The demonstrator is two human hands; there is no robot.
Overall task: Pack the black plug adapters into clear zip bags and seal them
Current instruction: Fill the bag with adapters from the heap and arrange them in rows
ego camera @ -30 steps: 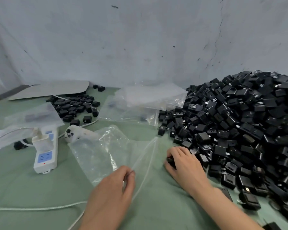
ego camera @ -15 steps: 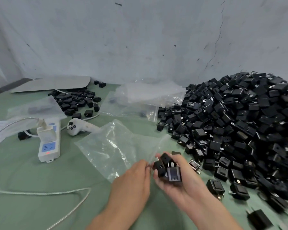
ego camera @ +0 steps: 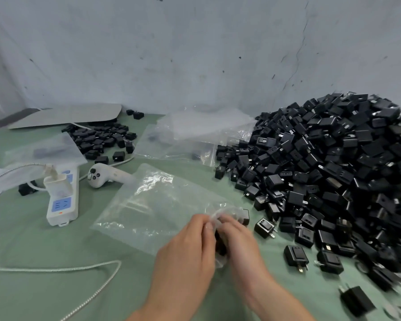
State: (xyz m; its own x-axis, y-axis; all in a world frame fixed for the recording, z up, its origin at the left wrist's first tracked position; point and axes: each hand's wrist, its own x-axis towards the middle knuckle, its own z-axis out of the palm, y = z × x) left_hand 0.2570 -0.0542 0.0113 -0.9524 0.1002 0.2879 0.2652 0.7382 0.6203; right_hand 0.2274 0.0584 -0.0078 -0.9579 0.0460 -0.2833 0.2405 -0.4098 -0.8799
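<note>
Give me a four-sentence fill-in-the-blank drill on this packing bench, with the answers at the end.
1. The left hand pinches the edge of the clear bag, which lies on a ____ cloth.
2. The right hand holds black ____ at the bag's mouth.
3. The big black pile lies to the ____ of the bag.
4. The power strip left of the bag is ____.

Missing words: green; adapters; right; white.
</note>
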